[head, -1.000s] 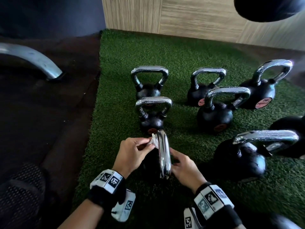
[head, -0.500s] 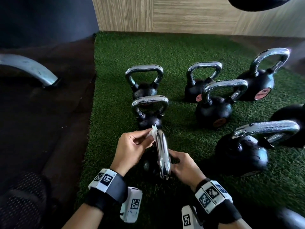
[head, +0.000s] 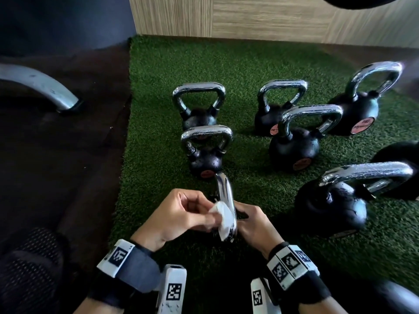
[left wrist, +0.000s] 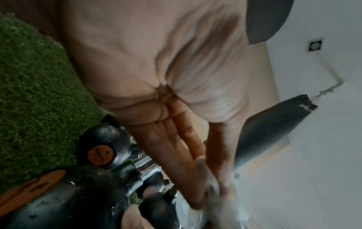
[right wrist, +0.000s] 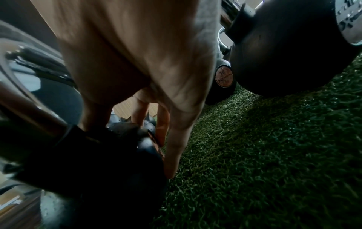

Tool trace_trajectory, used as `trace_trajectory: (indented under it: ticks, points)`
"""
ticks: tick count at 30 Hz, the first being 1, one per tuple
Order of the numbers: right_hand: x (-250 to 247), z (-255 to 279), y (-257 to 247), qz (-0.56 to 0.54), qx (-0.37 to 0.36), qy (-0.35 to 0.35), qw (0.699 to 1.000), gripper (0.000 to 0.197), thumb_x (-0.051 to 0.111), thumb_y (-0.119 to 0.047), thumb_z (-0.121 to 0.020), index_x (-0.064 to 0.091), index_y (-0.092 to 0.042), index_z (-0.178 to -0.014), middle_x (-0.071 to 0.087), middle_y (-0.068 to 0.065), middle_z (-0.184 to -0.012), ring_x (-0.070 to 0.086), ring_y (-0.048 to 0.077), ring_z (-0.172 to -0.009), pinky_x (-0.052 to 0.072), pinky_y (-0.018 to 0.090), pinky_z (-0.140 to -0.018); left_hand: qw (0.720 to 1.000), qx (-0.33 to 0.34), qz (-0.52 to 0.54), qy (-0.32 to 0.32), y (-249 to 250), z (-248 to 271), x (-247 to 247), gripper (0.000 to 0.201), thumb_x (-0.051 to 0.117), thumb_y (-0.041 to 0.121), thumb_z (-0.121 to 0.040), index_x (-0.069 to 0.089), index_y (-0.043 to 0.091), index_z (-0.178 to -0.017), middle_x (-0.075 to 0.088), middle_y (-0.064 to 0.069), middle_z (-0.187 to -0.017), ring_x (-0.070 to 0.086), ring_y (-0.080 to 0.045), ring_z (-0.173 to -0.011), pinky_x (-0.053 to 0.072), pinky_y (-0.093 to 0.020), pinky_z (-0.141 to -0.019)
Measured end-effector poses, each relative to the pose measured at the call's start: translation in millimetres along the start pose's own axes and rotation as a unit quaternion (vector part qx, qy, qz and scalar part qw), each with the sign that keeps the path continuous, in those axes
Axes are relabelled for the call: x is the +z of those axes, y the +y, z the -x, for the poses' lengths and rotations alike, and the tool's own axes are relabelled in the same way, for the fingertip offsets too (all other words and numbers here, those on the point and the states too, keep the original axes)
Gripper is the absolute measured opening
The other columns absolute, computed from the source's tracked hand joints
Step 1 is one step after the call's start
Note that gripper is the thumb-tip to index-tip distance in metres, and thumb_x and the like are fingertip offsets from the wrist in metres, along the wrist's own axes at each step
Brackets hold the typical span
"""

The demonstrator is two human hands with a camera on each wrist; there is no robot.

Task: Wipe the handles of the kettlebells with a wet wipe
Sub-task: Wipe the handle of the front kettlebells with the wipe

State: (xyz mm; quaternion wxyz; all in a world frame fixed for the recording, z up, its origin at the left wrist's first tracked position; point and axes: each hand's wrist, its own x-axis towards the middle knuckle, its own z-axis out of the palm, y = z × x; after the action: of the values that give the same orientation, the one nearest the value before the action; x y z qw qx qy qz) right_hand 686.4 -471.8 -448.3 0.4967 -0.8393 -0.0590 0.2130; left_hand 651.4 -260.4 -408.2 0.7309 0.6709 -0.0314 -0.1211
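The kettlebell handle (head: 224, 196), slick chrome on a heavy bell, is rubbed just before the small kettlebell (head: 205, 155) with a limp wet wipe (head: 223, 215) pinched by the left hand (head: 179, 214); the body is steadied under the right hand (head: 254, 225), fingers extended.

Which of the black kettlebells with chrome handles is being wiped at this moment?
The nearest black kettlebell: the left hand presses a white wet wipe on its chrome handle, the right hand steadies it. All others stand untouched.
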Motion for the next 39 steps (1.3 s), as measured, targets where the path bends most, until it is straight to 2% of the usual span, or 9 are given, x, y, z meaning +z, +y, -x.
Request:
trace_trajectory:
  ticks: [6,13,17,19,22,25,29,34,39]
  points:
    - [-0.5,-1.2,-1.3,0.018,-0.004,0.007,1.000,0.054,0.080,-0.033,-0.082,0.065,-0.027,-0.133,0.071,-0.005,-0.127,0.064,0.012,-0.120,0.048,0.038,-0.108,0.996,0.053,-0.067,0.025,-12.0,20.0,5.5,0.015,0.091,0.007,-0.072,0.082,0.013,-0.082,0.079,-0.008,-0.082,0.074,-0.015,-0.075,0.059,-0.023,-0.069]
    - [-2.0,-1.2,0.3,-0.013,0.001,0.000,1.000,0.058,0.081,-0.036,-0.079,0.065,-0.023,-0.133,0.069,0.001,-0.131,0.063,0.019,-0.123,0.047,0.042,-0.110,0.978,0.116,-0.156,0.073,-26.6,36.3,14.4,0.021,0.088,0.034,-0.075,0.085,0.026,-0.093,0.081,0.009,-0.094,0.078,-0.010,-0.091,0.058,-0.018,-0.083]
    - [-0.5,-1.9,2.6,-0.016,0.015,0.017,1.000,0.054,0.084,-0.035,-0.079,0.068,-0.022,-0.129,0.069,0.005,-0.130,0.065,0.020,-0.120,0.048,0.042,-0.109,0.965,0.113,-0.217,0.091,-36.9,38.8,15.7,0.022,0.086,0.036,-0.075,0.081,0.047,-0.093,0.078,0.022,-0.095,0.075,0.000,-0.095,0.054,-0.013,-0.089]
    - [0.1,-1.6,0.5,-0.010,0.013,0.016,1.000,0.055,0.084,-0.034,-0.080,0.066,-0.023,-0.131,0.069,0.003,-0.129,0.066,0.016,-0.117,0.048,0.040,-0.108,0.960,0.115,-0.229,0.109,-39.9,40.9,15.6,0.023,0.086,0.038,-0.076,0.080,0.047,-0.096,0.078,0.024,-0.094,0.075,0.001,-0.094,0.055,-0.014,-0.088]
    - [-5.0,-1.3,-8.8,0.078,0.009,-0.007,0.997,0.059,0.081,-0.039,-0.082,0.061,-0.031,-0.137,0.067,-0.008,-0.132,0.063,0.005,-0.117,0.048,0.023,-0.103,0.967,0.104,-0.211,0.095,-42.0,42.8,9.8,0.023,0.083,0.050,-0.079,0.082,0.038,-0.098,0.079,0.017,-0.098,0.076,-0.005,-0.096,0.057,-0.018,-0.087]
    - [-20.3,0.8,-26.2,0.152,-0.015,0.032,0.988,0.044,0.077,-0.034,-0.086,0.068,-0.033,-0.129,0.073,-0.008,-0.113,0.064,-0.006,-0.080,0.050,0.009,-0.069,0.971,0.092,-0.186,0.122,-40.3,36.5,1.9,0.020,0.087,0.037,-0.075,0.083,0.031,-0.094,0.079,0.007,-0.099,0.075,-0.011,-0.095,0.058,-0.022,-0.086]
    - [-41.6,13.5,-62.6,0.097,-0.158,0.194,0.963,0.029,0.082,-0.029,-0.081,0.077,-0.040,-0.108,0.071,-0.013,-0.097,0.065,0.001,-0.075,0.049,0.010,-0.070,0.985,0.056,0.016,0.162,-29.9,27.0,-4.6,0.025,0.082,0.019,-0.071,0.083,0.025,-0.095,0.078,0.000,-0.087,0.073,-0.009,-0.078,0.059,-0.020,-0.073]
    - [-36.7,28.7,-102.6,0.048,-0.267,0.057,0.961,0.032,0.089,-0.031,-0.072,0.080,-0.036,-0.103,0.074,-0.022,-0.095,0.071,0.004,-0.078,0.052,0.011,-0.069,0.979,0.072,0.131,0.140,0.4,20.6,-7.2,0.045,0.098,0.037,-0.060,0.076,0.016,-0.093,0.076,-0.009,-0.091,0.073,-0.015,-0.085,0.059,-0.026,-0.078]
    - [-28.1,31.2,-107.6,0.024,-0.273,0.082,0.958,0.040,0.089,-0.040,-0.069,0.081,-0.027,-0.106,0.077,-0.016,-0.099,0.072,-0.002,-0.087,0.055,0.016,-0.079,0.972,0.058,0.172,0.147,18.0,18.0,4.9,0.055,0.103,0.047,-0.041,0.075,0.014,-0.075,0.073,-0.007,-0.074,0.072,-0.012,-0.072,0.060,-0.023,-0.070]
